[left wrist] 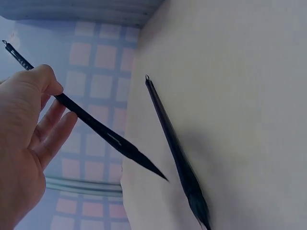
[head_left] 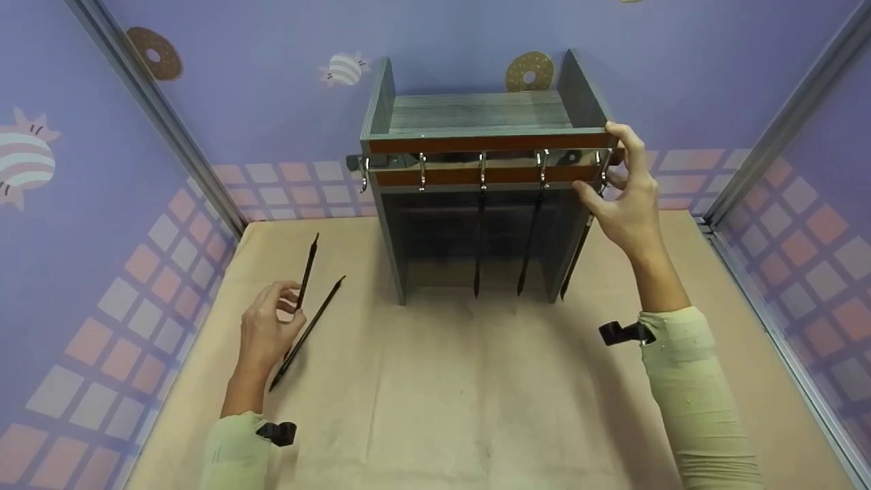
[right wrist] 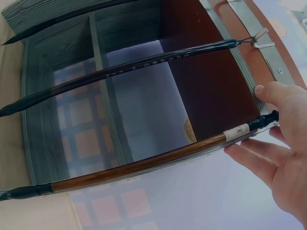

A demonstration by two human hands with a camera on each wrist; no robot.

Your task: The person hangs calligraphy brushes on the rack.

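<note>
Brush pinched upright in left hand near table's left edge, second brush lying beside | rack at back edge, right hand at its right end hook | left wrist: fingers curled round brush | right wrist: brown brush hangs at fingertips, seemingly touching, fingers loosely spread.

Grey grained-wood rack, shiny metal hooks, glossy black brushes.

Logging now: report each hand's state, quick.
Left hand: pinches thin black calligraphy brush.
Right hand: fingers at brown-handled brush hanging from rack; grip cannot be told.
</note>
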